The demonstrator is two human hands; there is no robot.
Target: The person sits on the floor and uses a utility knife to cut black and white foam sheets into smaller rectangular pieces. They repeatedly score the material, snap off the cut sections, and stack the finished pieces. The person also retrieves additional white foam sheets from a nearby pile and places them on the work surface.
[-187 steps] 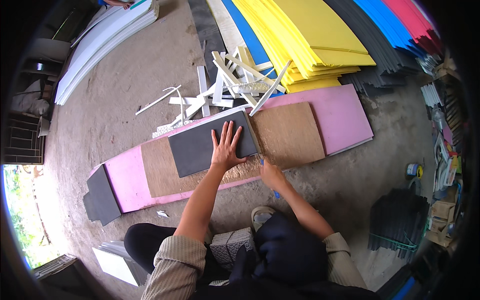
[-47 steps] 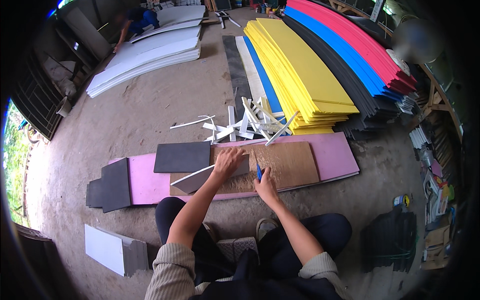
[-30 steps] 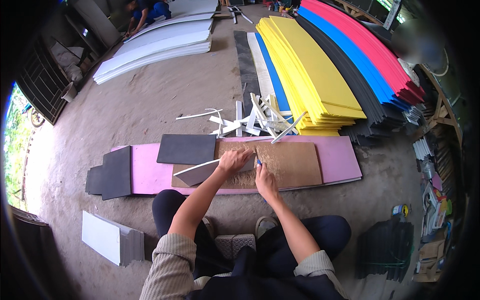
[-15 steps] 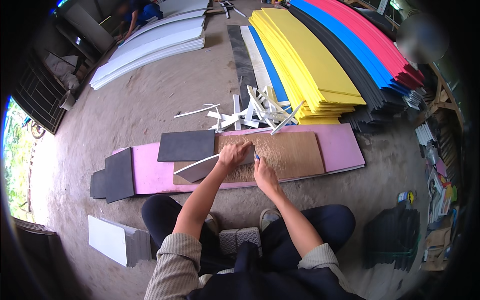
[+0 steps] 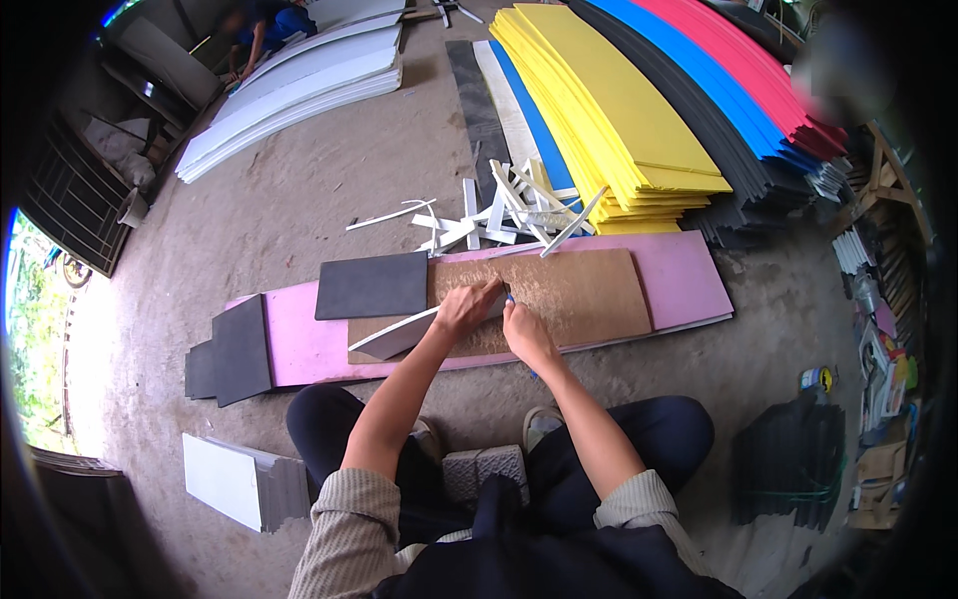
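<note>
My left hand (image 5: 469, 307) is closed over the upper edge of a white foam sheet (image 5: 391, 336), which is tilted up on a scratched brown board (image 5: 589, 290). Just to its right, my right hand (image 5: 529, 334) grips a cutter knife (image 5: 510, 299) with blue parts showing at both ends of the fist. The blade is by the sheet's right end, close to my left fingertips; whether it touches the sheet I cannot tell. A black foam rectangle (image 5: 371, 286) lies over the board's left part. Beneath the board is a long pink sheet (image 5: 689, 270).
Dark sheets (image 5: 241, 349) lie at the pink sheet's left end. Offcut strips (image 5: 519, 205) are heaped beyond the board, near yellow sheets (image 5: 619, 110). A white-topped stack (image 5: 222, 479) is by my left knee, a black stack (image 5: 788, 464) by my right. A person (image 5: 264, 30) works far left.
The view has shifted a little. My right hand and the knife are slightly farther forward, closer to my left hand. The left hand keeps its hold on the white sheet.
</note>
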